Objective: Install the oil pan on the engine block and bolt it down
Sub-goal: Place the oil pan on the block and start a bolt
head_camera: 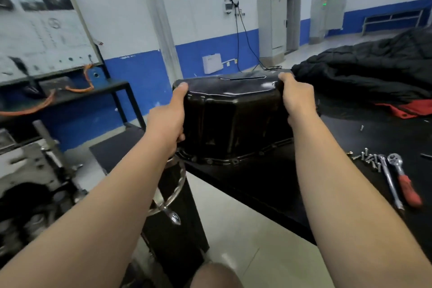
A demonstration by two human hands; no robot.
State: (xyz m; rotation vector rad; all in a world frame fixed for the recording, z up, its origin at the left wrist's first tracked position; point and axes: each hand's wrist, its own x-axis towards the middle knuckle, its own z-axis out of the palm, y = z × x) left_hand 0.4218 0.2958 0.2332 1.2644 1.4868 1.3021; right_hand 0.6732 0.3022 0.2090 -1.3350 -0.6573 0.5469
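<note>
- Pale workshop floor fills the nearest ground, below the glossy black pressed-steel oil pan, which is the reference for every place here.
- Grey metal engine block, one, on its stand: left of the pan and lower, well apart from it, closer to the viewer and partly cut off by the frame edge.
- Left hand: clamped round the pan's left end, thumb on top, fingers curled under its side.
- Right hand: gripping the pan's right end the same way.
- Pan itself, one: sump up, bolt flange down, long axis running across from hand to hand. It sits at the corner of the black worktable; whether the flange rests on it or is just clear is hard to tell.
- The coming move is probably a carry to the left and down, with the left hand nearer the block.
- Right of the pan, on the table: a small heap of silver bolts, too blurred to count, one red-handled ratchet and one chrome bar.
- Beyond the pan's right end: one crumpled black jacket.
</note>
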